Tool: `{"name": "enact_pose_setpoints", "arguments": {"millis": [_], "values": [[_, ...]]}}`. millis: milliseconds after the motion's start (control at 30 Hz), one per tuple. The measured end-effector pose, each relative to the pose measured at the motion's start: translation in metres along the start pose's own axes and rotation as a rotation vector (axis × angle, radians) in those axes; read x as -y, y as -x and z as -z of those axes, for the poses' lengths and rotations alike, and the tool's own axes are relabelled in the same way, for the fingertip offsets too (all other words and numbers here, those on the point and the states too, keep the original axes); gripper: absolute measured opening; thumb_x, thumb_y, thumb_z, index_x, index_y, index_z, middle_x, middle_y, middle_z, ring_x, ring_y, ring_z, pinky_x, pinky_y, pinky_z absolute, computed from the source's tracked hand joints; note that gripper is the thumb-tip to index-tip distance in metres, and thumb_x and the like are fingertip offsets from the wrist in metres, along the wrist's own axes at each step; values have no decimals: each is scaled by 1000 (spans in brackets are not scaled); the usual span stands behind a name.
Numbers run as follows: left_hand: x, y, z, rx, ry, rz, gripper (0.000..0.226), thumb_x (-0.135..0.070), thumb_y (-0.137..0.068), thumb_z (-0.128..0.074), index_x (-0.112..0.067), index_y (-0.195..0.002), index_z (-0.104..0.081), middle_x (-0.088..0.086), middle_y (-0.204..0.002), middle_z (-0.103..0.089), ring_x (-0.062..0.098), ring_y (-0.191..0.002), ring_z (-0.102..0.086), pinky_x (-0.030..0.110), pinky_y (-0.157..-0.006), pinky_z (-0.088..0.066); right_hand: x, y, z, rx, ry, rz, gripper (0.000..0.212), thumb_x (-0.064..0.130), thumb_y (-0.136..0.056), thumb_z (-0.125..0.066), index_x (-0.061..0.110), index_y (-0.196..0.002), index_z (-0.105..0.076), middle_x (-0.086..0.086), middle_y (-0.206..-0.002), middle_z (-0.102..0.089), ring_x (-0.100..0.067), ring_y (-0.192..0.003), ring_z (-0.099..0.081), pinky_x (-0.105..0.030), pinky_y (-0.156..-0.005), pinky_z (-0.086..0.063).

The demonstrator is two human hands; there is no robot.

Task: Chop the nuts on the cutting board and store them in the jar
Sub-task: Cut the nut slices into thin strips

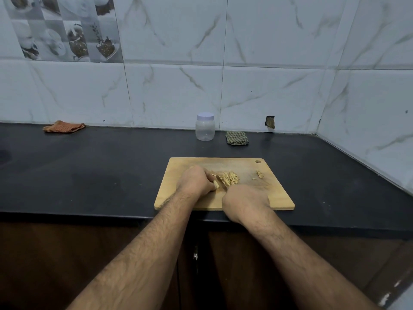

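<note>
- left hand (195,181) curled, pinching nut piece (215,184) on cutting board (185,195).
- right hand (244,201) fisted round knife (221,179) beside chopped nuts (231,177).
- jar (205,126) lidded, well behind.

Pale slivered nuts (230,178) heaped mid wooden cutting board (274,193); lidded clear jar (205,126) stands upright behind it.

We scan every surface and find no readable text, label, brand or number anywhere. The clear jar (205,127) with its white lid carries no label that we can make out, and the cutting board (277,198) is plain wood. The picture tiles (64,27) on the wall show only images, no lettering.
</note>
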State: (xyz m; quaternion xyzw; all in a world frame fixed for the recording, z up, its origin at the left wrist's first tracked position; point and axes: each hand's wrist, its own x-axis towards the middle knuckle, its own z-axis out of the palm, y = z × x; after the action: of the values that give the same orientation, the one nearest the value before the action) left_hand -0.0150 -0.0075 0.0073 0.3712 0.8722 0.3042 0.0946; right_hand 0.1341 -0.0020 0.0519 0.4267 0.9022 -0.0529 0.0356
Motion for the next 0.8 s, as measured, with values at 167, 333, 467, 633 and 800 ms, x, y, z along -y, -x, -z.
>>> {"name": "enact_pose_setpoints", "arguments": {"millis": [167,333,467,633,800], "values": [[0,2,0,-14,10,-4,16,-24,-80,-76,-30,-94,-76,-14,-109,-71,8,-101,-62,24,-81,-50,7,-6,0,16,14,-5,30,16,-98,-48,13,-124,-62,-7,-124,-62,-24,-109,-60,-34,-74,-43],[0,1,1,-3,-7,-17,18,-25,-81,-75,-30,-98,-77,-16,-113,-70,8,-102,-62,23,-76,-47,10,-8,0,29,19,-15,29,16,-97,-50,13,-124,-62,-6,-124,-62,-23,-106,-59,-33,-74,-43],[-1,1,1,10,-20,-25,19,-26,-81,-76,-30,-100,-77,-15,-114,-70,8,-103,-61,23,-78,-48,12,-9,0,40,25,-23,29,17,-98,-51,13,-125,-61,-7,-124,-61,-23,-107,-58,-33,-74,-43],[-4,3,3,8,-40,-42,20,-24,-83,-74,-29,-102,-77,-14,-113,-70,9,-104,-61,24,-80,-50,7,1,0,64,41,-4,28,15,-95,-54,13,-122,-62,-6,-120,-62,-24,-102,-59,-33,-74,-43],[-4,4,5,11,-62,-53,19,-24,-83,-72,-29,-101,-78,-15,-113,-70,8,-105,-61,24,-83,-50,-5,16,-9,61,-28,-28,26,16,-92,-54,17,-117,-62,-2,-103,-60,-21,-86,-53,-34,-71,-42]]}}
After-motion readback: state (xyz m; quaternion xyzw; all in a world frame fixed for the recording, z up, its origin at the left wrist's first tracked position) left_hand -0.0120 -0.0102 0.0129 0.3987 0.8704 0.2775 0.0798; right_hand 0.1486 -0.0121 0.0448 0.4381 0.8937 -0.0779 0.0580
